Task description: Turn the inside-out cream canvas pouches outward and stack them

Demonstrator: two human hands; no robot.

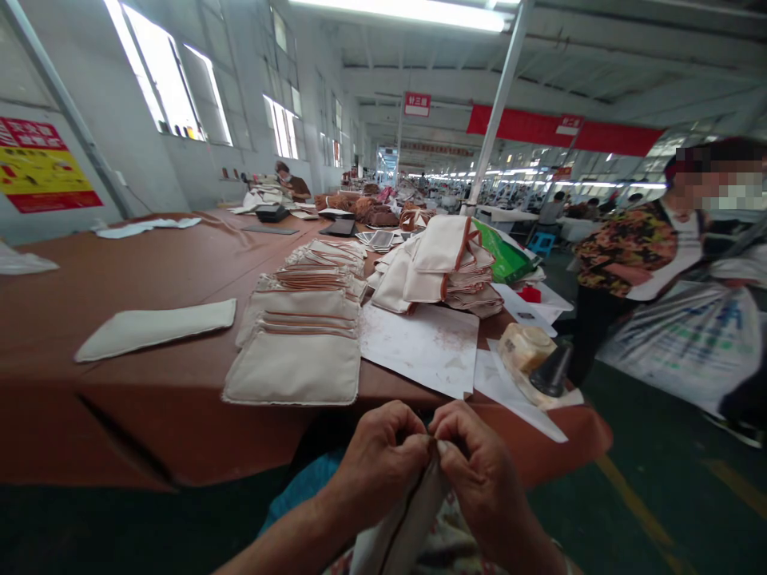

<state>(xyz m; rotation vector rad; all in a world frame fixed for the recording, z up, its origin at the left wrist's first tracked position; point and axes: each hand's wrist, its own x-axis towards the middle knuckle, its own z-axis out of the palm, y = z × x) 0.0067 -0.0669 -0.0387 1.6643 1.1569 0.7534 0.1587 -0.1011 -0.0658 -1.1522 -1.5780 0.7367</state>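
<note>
Close to my lap, both hands pinch the top end of a cream pouch piece (399, 523) with a dark brown line running down its edge. My left hand (383, 447) grips it with thumb and forefinger, the other fingers curled. Facing it, my right hand (473, 459) is closed on the same end, its thumb almost touching the left one. The lower part of the piece hangs towards my lap. On the table in front lies a row of overlapping cream pouches (293, 363) with brown edging.
A heap of brown-trimmed cream pouches (440, 247) rests beyond white paper (423, 343). One flat cream piece (159, 327) lies left on the brown-covered table (180, 391). A yellowish container (527, 345) and black cone (552, 371) stand near the right corner. A person (644, 247) stands at right beside a plastic sack (695, 343).
</note>
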